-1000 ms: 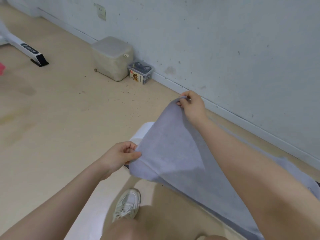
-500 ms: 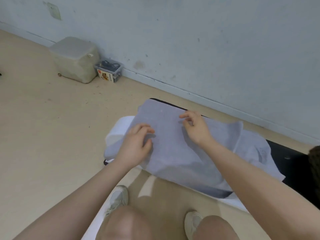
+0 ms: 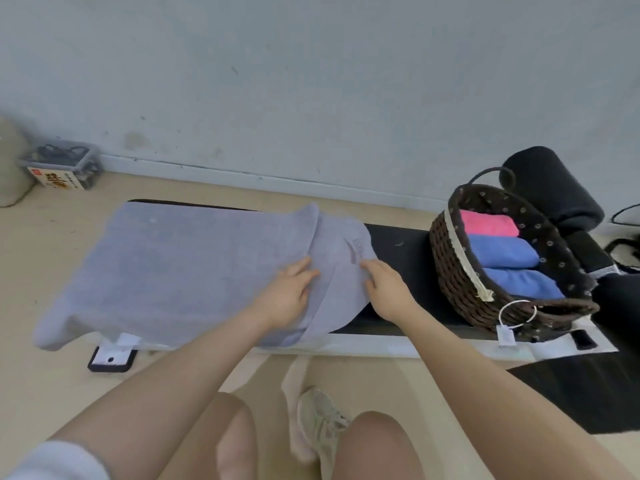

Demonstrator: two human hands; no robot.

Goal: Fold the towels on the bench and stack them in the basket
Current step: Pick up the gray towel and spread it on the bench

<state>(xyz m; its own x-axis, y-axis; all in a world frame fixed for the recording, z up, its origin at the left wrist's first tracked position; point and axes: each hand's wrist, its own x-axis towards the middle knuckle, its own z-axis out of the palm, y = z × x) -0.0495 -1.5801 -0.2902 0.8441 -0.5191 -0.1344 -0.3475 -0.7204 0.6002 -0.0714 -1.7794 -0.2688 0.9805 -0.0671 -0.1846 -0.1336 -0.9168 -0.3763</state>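
Observation:
A grey towel [image 3: 180,265] lies spread over the left part of the black bench [image 3: 398,244], with one layer folded across onto the other. My left hand [image 3: 287,292] rests flat on the upper layer near its right edge, fingers apart. My right hand [image 3: 384,289] presses on the lower layer's right end beside a dark logo mark, holding nothing. A dark wicker basket [image 3: 453,271] stands on the bench's right part. Inside it lie a folded pink towel [image 3: 488,223] and two folded blue towels [image 3: 502,251].
A white wall runs behind the bench. A clear plastic box [image 3: 62,168] sits on the floor at the far left. A black padded roller [image 3: 550,188] stands behind the basket. My knees and a pale shoe [image 3: 322,420] are below the bench edge.
The towel was held up in the air by both hands; it now lies flat on the bench. Both hands let go and slid right along it. The view swung right, showing the basket.

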